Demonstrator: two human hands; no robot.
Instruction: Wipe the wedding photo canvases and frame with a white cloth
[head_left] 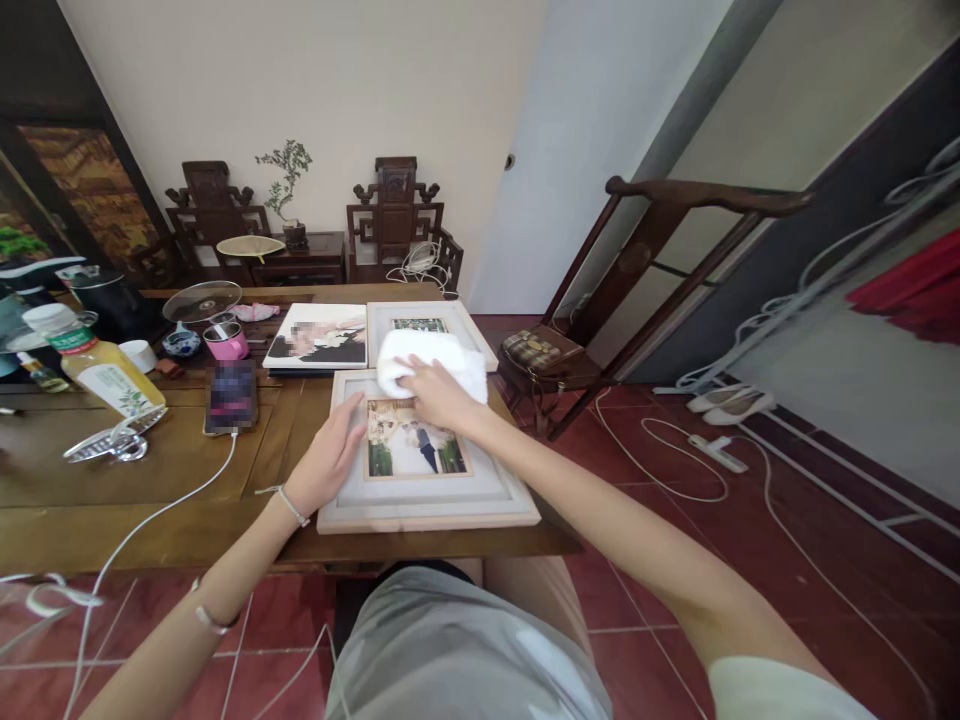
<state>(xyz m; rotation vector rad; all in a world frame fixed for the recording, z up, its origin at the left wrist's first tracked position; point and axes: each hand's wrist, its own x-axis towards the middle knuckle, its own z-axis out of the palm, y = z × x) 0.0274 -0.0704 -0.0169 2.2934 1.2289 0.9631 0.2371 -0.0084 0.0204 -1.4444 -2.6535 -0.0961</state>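
Observation:
A light wooden picture frame (499, 498) with a white mat and a small photo lies flat at the table's front edge. My left hand (328, 455) rests along its left side, fingers stretched out. My right hand (433, 393) grips a folded white cloth (427, 352) over the frame's far edge. Part of the cloth covers a second pale frame (469, 335) lying just behind. To the left of that frame is a flat photo album or board (315, 335) with a picture on top.
A phone (231, 397) on a charging cable, a pink cup (226, 341), a yellow bottle (105, 365) and a shiny metal item (116, 440) are on the wooden table (285, 500). A dark wooden chair (637, 260) with a bag stands right. White cables run over the red tiled floor.

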